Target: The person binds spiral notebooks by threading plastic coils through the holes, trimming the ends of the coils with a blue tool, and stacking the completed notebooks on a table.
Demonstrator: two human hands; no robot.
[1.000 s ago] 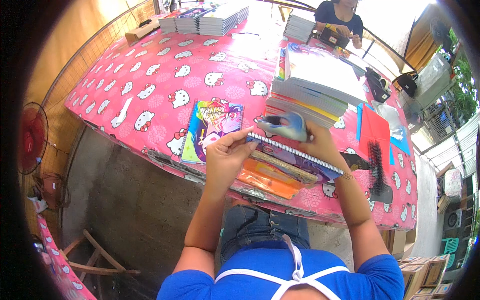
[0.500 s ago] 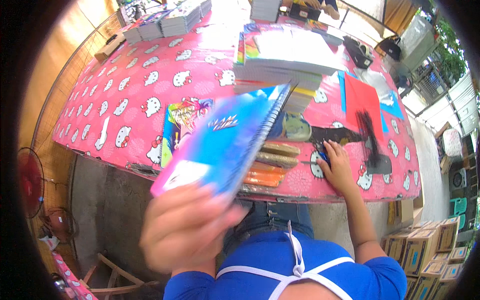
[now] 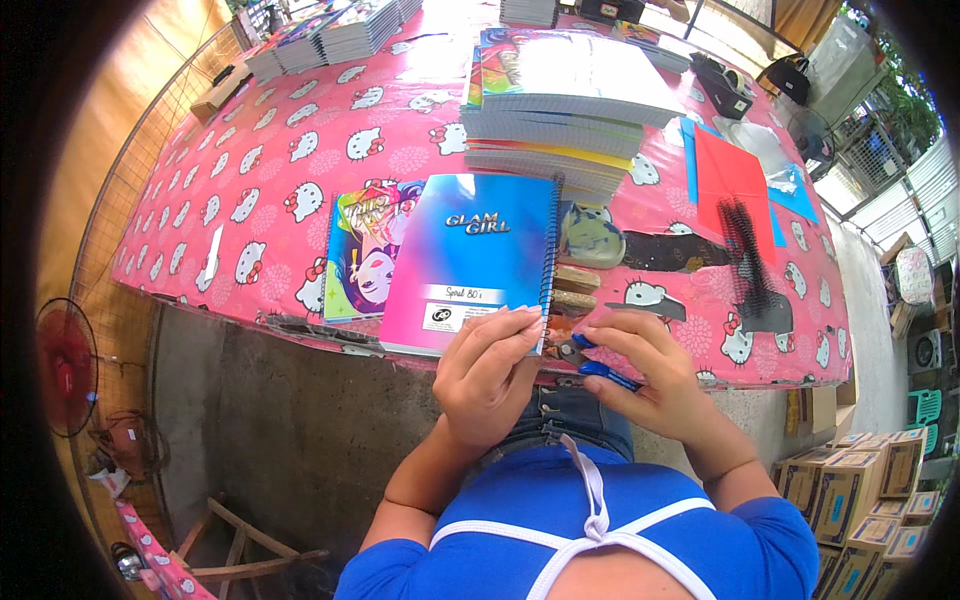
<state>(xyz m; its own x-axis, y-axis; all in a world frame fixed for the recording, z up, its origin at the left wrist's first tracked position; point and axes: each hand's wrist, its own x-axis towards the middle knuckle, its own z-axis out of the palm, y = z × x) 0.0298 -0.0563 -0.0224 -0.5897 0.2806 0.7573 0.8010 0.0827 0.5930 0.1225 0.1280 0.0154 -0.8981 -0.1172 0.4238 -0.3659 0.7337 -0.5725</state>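
Note:
A spiral notebook (image 3: pixel 470 255) with a blue, purple and pink back cover lies at the table's near edge, its black coil along the right side. My left hand (image 3: pixel 488 375) pinches its lower right corner beside the coil's end. In my right hand (image 3: pixel 645 365) is a pair of small blue-handled pliers (image 3: pixel 605 374), handles spread, with the metal jaws pointing at the coil's lower end. Partly under the notebook, at its left, is another notebook (image 3: pixel 365 250) with a cartoon cover. My fingers partly hide the jaws and the coil end.
Behind the notebook stands a tall stack of notebooks (image 3: pixel 560 120). To the right are a bunch of black coils (image 3: pixel 740 250) and red sheets (image 3: pixel 722 185). A green-and-cream rounded object (image 3: pixel 592 236) and wrapped bars (image 3: pixel 574 282) sit nearby. More notebook stacks (image 3: pixel 350 45) stand far left.
My left hand has brought the notebook down to the right and laid it upright on the table edge. My right hand has lifted the pliers from the table and moved left to the coil.

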